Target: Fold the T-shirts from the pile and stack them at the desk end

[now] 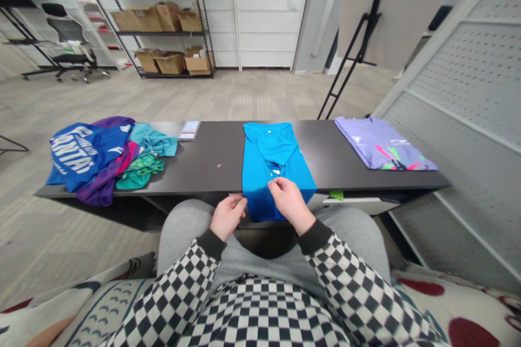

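A bright blue T-shirt [277, 146] lies in a narrow folded strip across the middle of the dark table, its near end hanging over the front edge. My right hand [291, 203] pinches the fabric near that edge, thumb and forefinger together. At the strip's left side, my left hand [228, 217] has its fingers closed at the hanging border of the cloth. To the right, a folded lavender T-shirt [380, 143] with pink and green print lies flat.
The dark table [203, 173] bears a heap of crumpled shirts [91, 154] at the left and a blurred card or phone [189, 130] at the back. A perforated panel [468, 119] stands at the right. Beyond the table is a shelf with cardboard boxes [169, 62].
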Tool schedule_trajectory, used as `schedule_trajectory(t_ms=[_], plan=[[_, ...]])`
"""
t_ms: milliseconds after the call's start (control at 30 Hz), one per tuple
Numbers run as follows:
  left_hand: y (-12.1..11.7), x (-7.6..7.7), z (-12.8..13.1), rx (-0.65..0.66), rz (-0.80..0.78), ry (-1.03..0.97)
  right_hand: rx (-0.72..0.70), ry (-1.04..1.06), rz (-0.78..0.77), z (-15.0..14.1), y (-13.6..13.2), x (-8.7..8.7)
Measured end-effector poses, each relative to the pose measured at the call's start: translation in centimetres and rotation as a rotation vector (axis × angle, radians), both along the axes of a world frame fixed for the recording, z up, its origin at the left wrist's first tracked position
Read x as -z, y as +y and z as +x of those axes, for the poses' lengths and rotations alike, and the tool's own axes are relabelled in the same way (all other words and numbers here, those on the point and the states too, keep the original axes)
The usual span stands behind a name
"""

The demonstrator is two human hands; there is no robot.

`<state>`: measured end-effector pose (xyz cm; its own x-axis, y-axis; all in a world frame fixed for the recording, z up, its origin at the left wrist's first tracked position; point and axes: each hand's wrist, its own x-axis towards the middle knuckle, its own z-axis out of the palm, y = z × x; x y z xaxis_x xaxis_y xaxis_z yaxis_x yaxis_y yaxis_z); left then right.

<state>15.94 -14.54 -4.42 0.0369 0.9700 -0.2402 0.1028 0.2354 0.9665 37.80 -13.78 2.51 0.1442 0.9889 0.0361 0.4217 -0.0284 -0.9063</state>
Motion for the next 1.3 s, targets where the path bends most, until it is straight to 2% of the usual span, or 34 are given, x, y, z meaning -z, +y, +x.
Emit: schedule_trajectory(t_ms=[200,500,667,867,967,1167,1300], plan=[[-0.1,-0.2,0.3,-0.065,0.062,-0.017,0.042,-0.157,-0.064,0.3,-0.3,0.0],[0.2,0.4,0.5,-0.109,0.121,-0.006,0.049,-0.454,0.001,0.2,-0.3,-0.7],[0.2,0.6,0.7,-0.074,0.065,0.020,0.027,-0.565,-0.025,0.3,-0.1,-0.7],[0.4,0.7,1.0,0.048,0.119,0.235,0.003,-0.648,-0.045,0.1,-0.1,-0.9],[0.3,0.7,1.2,-0.010,0.172,0.278,-0.006,-0.655,-0.051,0.0,-0.1,-1.2],[0.0,0.3,1.4,-0.143,0.150,0.092,-0.017,-0.695,-0.071,0.2,-0.3,-1.8],[-0.1,-0.1,1.4,-0.182,0.161,0.074,-0.021,-0.704,-0.045,0.4,-0.4,-2.3]])
